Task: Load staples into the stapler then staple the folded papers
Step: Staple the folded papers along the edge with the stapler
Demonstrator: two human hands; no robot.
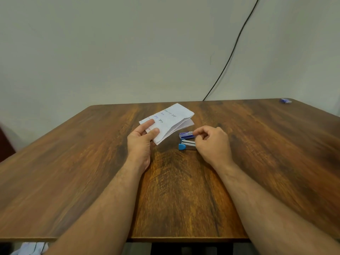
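The folded white papers (173, 118), with blue handwriting, are held slightly off the wooden table (73, 162) by my left hand (141, 138), thumb and fingers pinching their near left corner. To their right lies a small purple staple box (186, 135); the fingertips of my right hand (213, 142) touch its right end. Just in front of the box rests the small blue and silver stapler (185, 145), partly hidden under my right hand. Whether my right fingers grip the box I cannot tell.
A second small blue box (286, 101) sits at the table's far right corner. A black cable (237, 39) runs down the wall behind the table. Something pale (29, 248) lies below the table's near left edge.
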